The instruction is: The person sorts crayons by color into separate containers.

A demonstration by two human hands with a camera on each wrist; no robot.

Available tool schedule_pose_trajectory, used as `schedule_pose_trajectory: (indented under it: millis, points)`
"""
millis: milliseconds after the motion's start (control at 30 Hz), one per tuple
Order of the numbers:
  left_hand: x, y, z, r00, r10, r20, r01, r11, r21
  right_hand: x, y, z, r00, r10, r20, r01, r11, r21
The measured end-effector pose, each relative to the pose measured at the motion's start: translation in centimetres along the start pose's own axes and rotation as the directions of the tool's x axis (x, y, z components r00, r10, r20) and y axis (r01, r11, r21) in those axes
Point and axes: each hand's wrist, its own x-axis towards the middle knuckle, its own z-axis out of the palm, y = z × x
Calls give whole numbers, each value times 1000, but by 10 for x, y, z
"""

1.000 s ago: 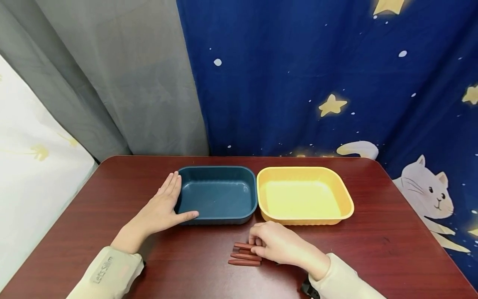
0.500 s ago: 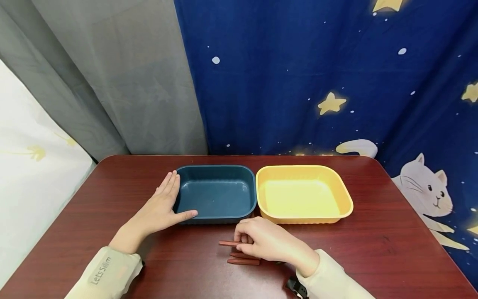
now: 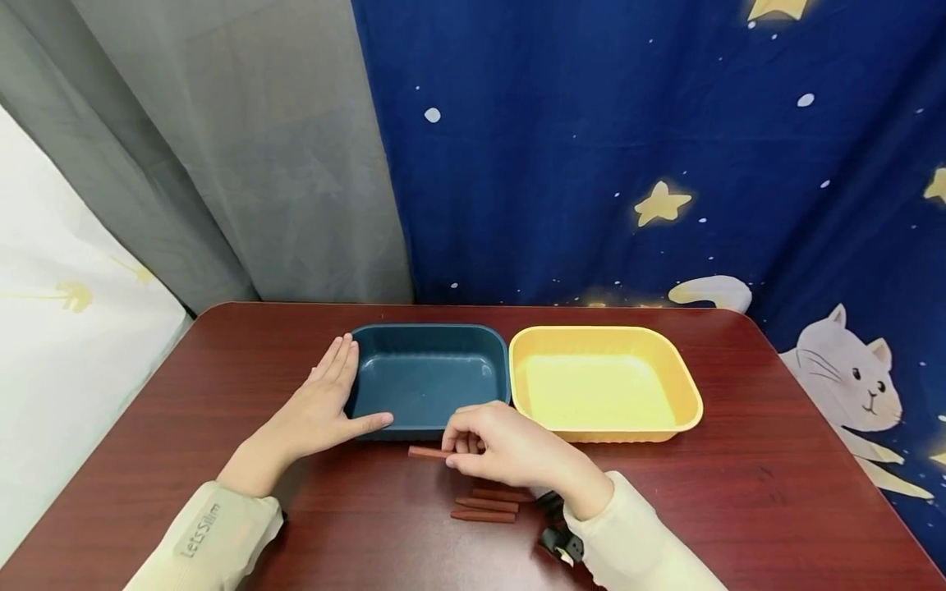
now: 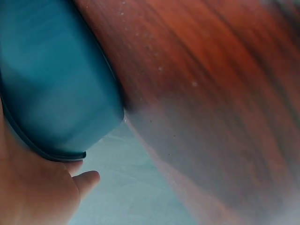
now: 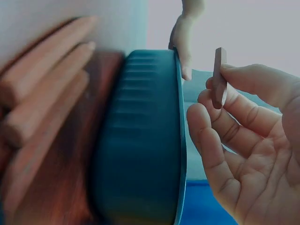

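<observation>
"Leftward and farther from the near edge: that's how the brown stick [image 3: 427,453] has moved since a second ago, right?"

"Yes, lifted along with the right hand [image 3: 497,443]. Its fingers [image 3: 456,428] and thumb pinch the stick, whose left end juts out free. Which finger meets the thumb I can't say for sure; the head view covers that spot."

"And where is the stick now?"

"Off the counter [image 3: 746,447], just beside the near side of the blue tray [image 3: 429,327], not inside it."

"So how far along are we?"

"Early, I'd judge. One stick is up; three other sticks [image 3: 486,503] lie side by side on the counter, to the near side of the right hand. I see none in the yellow tray [image 3: 591,329] or in the visible part of the blue one."

"How are the hands posed?"

"Right one back upward, forearm reaching in from the near right. Left hand [image 3: 314,410] hasn't shifted: straight fingers together against the blue tray's left rim, thumb spread to the near left corner, forearm coming from the near left. Yellow stands right of blue, just beside it."
</observation>
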Motion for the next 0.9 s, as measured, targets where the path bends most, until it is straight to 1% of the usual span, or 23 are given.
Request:
schedule_pose_trajectory:
  millis: [100, 233, 533, 700, 900]
  points:
    - [1, 0, -2, 1000, 6, 0, -6, 1000, -2, 9, 3, -4, 999, -21, -27, 22, 999, 35]
    - [1, 1, -4, 1000, 2, 6, -2, 1000, 6, 20, 8, -8, 999, -12, -48, 15, 998, 62]
    - [1, 2, -3, 1000, -8, 15, 8, 1000, -6, 40, 17, -9, 998, 33, -61, -27, 994, 102]
    - [2, 1, -2, 999, -20, 27, 20, 1000, -8, 50, 25, -7, 995, 64, -71, -57, 993, 102]
    - [-1, 0, -1, 999, -29, 35, 30, 999, -20, 60, 35, -1, 992, 106, -61, -99, 990, 102]
